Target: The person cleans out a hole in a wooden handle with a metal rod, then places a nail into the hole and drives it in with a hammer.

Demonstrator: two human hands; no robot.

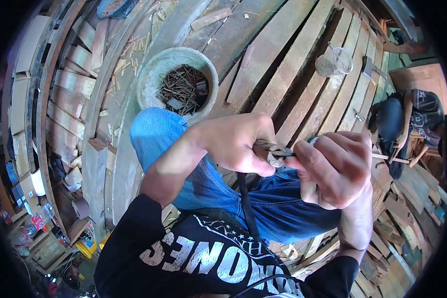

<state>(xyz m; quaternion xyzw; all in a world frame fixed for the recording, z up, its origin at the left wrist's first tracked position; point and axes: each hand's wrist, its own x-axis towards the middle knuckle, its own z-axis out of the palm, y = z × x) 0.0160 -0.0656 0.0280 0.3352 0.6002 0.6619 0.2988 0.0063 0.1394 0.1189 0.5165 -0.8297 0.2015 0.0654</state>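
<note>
My left hand (236,141) is closed around a small, dark, weathered piece (273,153) with a rough, pale, rounded end. Its exact kind I cannot make out. Close beside it, my right hand (335,169) has its fingers curled, with thumb and forefinger pinched at a thin grey metal part that meets the piece. The fingers hide most of what the right hand grips. Both hands are held above my lap, over my jeans (288,208). Just beyond my left knee stands a worn, whitish bucket (208,64) holding many rusty nails (181,89).
Long wooden planks (283,69) with dark gaps run ahead of me. A clear plastic cup (334,62) and a hatchet (368,68) lie farther off. At the right, another person (422,111) bends over a wooden stick. Scrap wood (407,213) is heaped at lower right.
</note>
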